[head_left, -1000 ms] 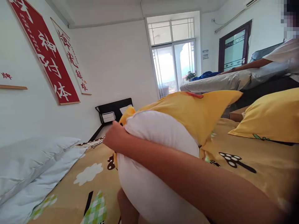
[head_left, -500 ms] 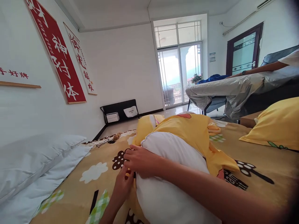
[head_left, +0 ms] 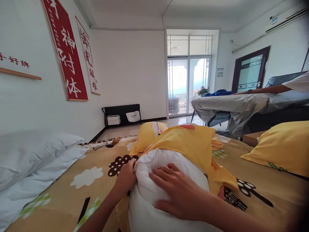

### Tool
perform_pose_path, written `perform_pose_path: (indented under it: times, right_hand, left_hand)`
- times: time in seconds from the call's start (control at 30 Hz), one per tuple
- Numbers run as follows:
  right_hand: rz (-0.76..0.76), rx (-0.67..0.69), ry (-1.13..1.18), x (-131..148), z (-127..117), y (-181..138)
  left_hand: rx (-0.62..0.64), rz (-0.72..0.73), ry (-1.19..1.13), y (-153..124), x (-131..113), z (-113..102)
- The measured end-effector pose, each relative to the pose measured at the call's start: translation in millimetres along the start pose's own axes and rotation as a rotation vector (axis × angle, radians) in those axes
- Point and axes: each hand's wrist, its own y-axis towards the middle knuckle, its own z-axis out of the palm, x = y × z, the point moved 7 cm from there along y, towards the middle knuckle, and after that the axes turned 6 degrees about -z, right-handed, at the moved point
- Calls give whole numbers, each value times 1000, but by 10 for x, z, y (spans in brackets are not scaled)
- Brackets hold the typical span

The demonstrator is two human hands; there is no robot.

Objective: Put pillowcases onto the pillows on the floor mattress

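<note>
A white pillow lies on the bed in front of me, its far part inside a yellow pillowcase. My left hand is closed at the pillow's left edge, where the yellow cloth's rim runs down to the fingers; the fingertips are partly hidden. Across the pillow's top rests my right hand, fingers spread and pressing a dent into the white fabric. More yellow cloth shows beneath the pillow's left side.
A yellow pillow lies at right, and white pillows are at left. Glasses sit on the patterned bedsheet. Beyond stands a plastic-covered table, where another person's arm rests.
My right hand has moved from the pillow's left edge onto its top and spread out. My left hand has shifted up along the edge. The view has tilted slightly.
</note>
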Motion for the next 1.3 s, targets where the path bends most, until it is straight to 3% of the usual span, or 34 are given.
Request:
perform_pose_path:
  times: [0.1, 0.2, 0.33, 0.47, 0.6, 0.7, 0.77, 0.9, 1.0, 1.07, 1.13, 1.2, 1.3]
  right_hand:
    - [21, 90, -21, -73, 207, 219]
    - [100, 124, -85, -263, 421, 532]
    - [136, -82, -106, -434, 383, 793]
    - [97, -183, -19, -359, 204, 413]
    - [-153, -84, 2, 5, 215, -326]
    - [-220, -19, -50, 101, 318, -610]
    - [-162, -19, -40, -20, 364, -522]
    - [-35, 34, 115, -443, 520, 60]
    - [-40, 168, 216, -598, 791, 404]
    - [-50, 167, 241, -606, 886, 464]
    - [-90, 83, 243, -548, 820, 393]
    - [-149, -20, 251, -468, 614, 227]
    - [-89, -127, 273, -507, 263, -46]
  left_hand:
    - [-180, -81, 172, -61, -5, -174]
    - [-264, -54, 265, -140, -182, -294]
    - [-248, -24, 420, -147, -250, -319]
    - [-127, -108, 548, -127, 191, -236]
    - [49, -159, 519, -208, 677, -80]
    - [14, -158, 406, -235, 708, -134]
    - [-64, -98, 301, -167, 561, -253]
    - [-263, -54, 188, 158, 329, -482]
    - [-225, -58, 225, 349, 392, -333]
    - [-196, 19, 255, 274, 469, -173]
    - [-273, 197, 266, -14, 487, -108]
    - [-335, 455, 289, -442, 421, -86]
    - [-201, 775, 366, -975, 267, 38]
